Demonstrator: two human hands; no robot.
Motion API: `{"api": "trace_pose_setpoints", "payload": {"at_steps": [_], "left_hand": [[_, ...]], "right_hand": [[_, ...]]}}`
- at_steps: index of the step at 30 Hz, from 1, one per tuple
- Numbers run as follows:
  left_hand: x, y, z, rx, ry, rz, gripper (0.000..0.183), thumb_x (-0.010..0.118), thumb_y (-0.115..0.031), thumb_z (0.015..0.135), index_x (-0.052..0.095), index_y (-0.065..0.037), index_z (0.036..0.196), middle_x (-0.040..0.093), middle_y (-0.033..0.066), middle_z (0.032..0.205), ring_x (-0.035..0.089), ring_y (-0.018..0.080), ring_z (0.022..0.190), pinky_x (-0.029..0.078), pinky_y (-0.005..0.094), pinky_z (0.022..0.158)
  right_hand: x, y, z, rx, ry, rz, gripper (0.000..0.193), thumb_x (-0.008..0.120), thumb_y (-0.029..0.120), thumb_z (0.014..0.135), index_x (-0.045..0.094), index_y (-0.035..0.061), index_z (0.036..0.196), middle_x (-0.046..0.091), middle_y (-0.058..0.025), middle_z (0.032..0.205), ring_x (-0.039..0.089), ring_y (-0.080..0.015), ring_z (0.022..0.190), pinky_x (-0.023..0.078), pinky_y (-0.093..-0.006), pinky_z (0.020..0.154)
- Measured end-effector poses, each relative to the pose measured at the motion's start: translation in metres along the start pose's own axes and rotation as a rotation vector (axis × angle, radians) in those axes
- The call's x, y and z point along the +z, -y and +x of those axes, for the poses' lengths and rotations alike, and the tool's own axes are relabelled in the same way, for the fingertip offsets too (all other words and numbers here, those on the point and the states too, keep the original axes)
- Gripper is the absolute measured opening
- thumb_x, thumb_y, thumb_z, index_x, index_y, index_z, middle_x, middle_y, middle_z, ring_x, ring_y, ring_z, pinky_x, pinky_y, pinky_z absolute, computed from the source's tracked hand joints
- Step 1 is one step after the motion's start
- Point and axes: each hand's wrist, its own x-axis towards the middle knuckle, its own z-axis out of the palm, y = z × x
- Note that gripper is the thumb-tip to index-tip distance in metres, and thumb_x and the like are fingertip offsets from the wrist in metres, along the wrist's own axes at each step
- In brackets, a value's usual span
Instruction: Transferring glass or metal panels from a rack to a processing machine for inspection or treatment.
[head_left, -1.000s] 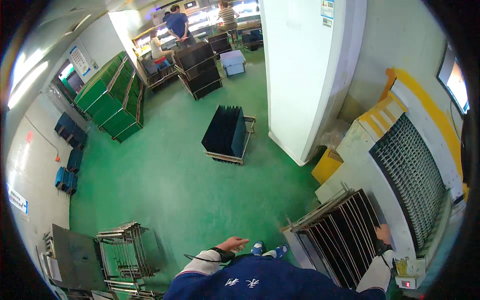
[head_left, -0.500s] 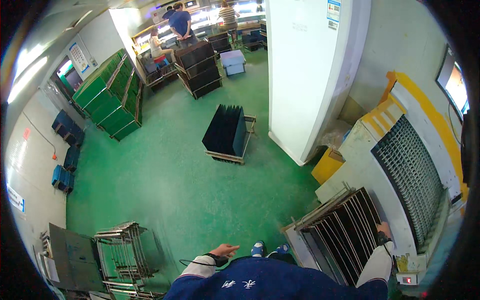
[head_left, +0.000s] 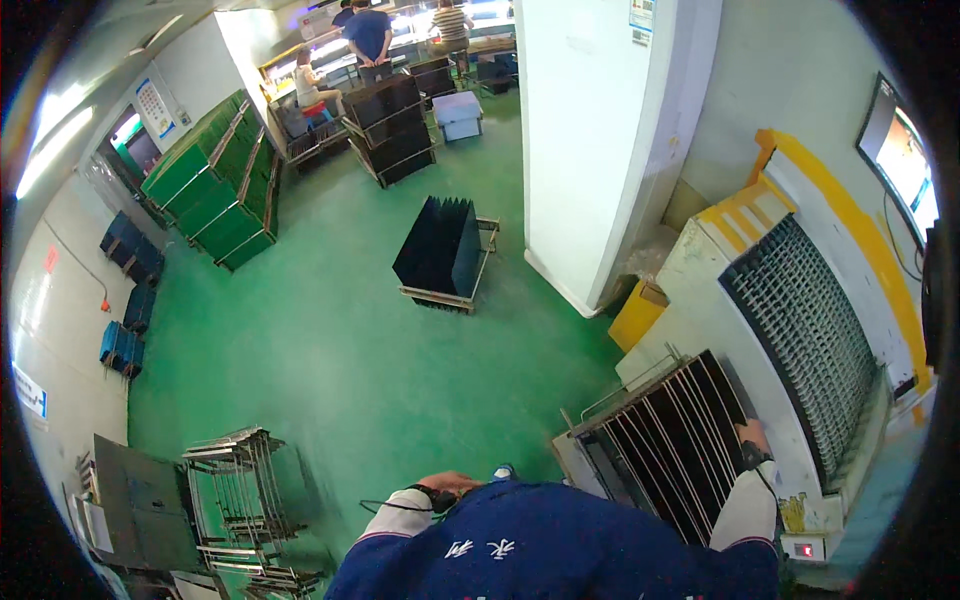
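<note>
A wire rack [head_left: 672, 440] filled with upright dark panels stands at my right side, tilted in the view, on a pale surface. My right hand [head_left: 753, 438] is at its right edge, with the fingers closed on the frame; the fingertips are partly hidden. My left hand [head_left: 452, 483] hangs near my front, touching no rack. Its fingers are hidden by my blue top, so their pose does not show.
A rack of dark panels [head_left: 440, 255] stands mid-floor. Green stacked racks [head_left: 215, 190] and dark ones [head_left: 390, 130] are farther back. Bare metal racks [head_left: 245, 500] stand lower left. A white pillar [head_left: 590, 150] and a machine with a mesh conveyor [head_left: 810, 330] flank the right. People work at the back.
My body has leaned forward and the view has shifted slightly. My left hand, its fingers stretched out before, has drawn in against my front. My right hand stays at the rack's edge.
</note>
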Motion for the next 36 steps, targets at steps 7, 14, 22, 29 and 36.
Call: {"api": "trace_pose_setpoints", "payload": {"at_steps": [7,14,22,29,36], "left_hand": [[-0.003,0.014,0.038,0.196,0.034,0.246,0.046,0.06,-0.031,0.08,0.049,-0.012,0.121,0.055,0.0121,0.112,0.054,0.029,0.098,0.045,0.0365,0.08],[0.007,0.028,0.03,0.538,-0.067,0.348,0.038,0.057,-0.026,0.081,0.055,-0.01,0.115,0.061,0.005,0.103,0.058,0.0183,0.086,0.047,0.0321,0.072],[0.029,0.02,0.024,0.042,-0.09,0.043,0.04,0.055,-0.027,0.086,0.052,-0.003,0.117,0.059,0.0067,0.109,0.054,0.0182,0.095,0.045,0.0322,0.079],[0.034,0.012,0.014,0.02,-0.052,-0.003,0.043,0.057,-0.028,0.084,0.051,-0.004,0.119,0.058,0.004,0.111,0.054,0.0184,0.095,0.045,0.0337,0.079],[0.029,0.035,0.022,0.0,-0.021,-0.052,0.045,0.058,-0.027,0.083,0.048,-0.007,0.123,0.055,0.0045,0.117,0.052,0.0194,0.1,0.044,0.0358,0.082]], "right_hand": [[-0.035,0.061,-0.056,0.092,-0.156,-0.085,0.034,0.059,0.031,0.075,0.063,0.0015,0.093,0.061,-0.0239,0.089,0.059,-0.0383,0.087,0.047,-0.0447,0.073],[-0.014,0.031,-0.03,-0.013,-0.176,-0.1,0.037,0.062,0.028,0.074,0.06,-0.0009,0.096,0.059,-0.0243,0.093,0.056,-0.0398,0.091,0.045,-0.0454,0.076],[-0.013,0.024,-0.03,-0.056,-0.178,-0.226,0.032,0.061,0.025,0.076,0.061,0.0004,0.097,0.06,-0.022,0.094,0.058,-0.0374,0.09,0.046,-0.0451,0.077],[-0.007,0.018,-0.035,-0.078,-0.209,-0.176,0.031,0.063,0.024,0.074,0.062,0.0012,0.095,0.06,-0.022,0.093,0.057,-0.0382,0.088,0.046,-0.0451,0.075],[-0.015,0.025,-0.041,-0.236,-0.183,-0.152,0.029,0.065,0.023,0.071,0.062,-0.0004,0.087,0.06,-0.0242,0.088,0.056,-0.0411,0.086,0.045,-0.0466,0.072]]}}
